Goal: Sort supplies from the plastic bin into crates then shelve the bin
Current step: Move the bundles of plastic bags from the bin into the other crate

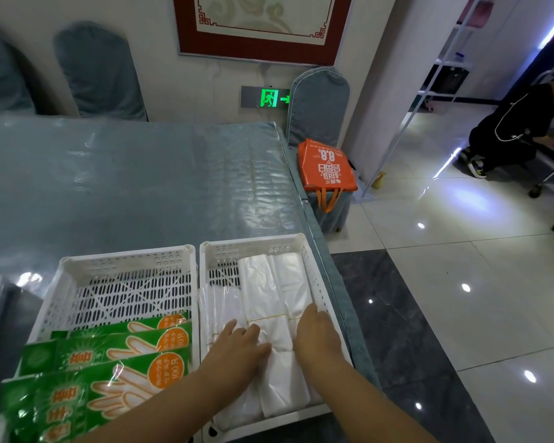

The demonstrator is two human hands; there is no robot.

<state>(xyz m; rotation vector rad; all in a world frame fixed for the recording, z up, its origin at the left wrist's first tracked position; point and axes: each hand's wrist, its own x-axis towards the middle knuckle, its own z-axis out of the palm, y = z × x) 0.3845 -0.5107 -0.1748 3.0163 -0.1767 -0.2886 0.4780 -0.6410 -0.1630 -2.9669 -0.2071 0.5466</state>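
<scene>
Two white slotted crates stand side by side at the table's near right corner. The left crate (122,266) holds several green packs of disposable gloves (109,353) at its near end. The right crate (314,260) is filled with bundles of white plastic bags (269,289) tied with rubber bands. Both my hands are inside the right crate. My left hand (237,350) lies flat on the bundles with fingers spread. My right hand (317,334) presses down on the bundles near the crate's right wall, fingers extended. The plastic bin is not in view.
The table (125,187) has a blue cloth under clear plastic; its right edge runs just beside the right crate. A covered chair with an orange bag (327,167) stands beyond the corner. A crouching person (509,129) and a cart are on the tiled floor, far right.
</scene>
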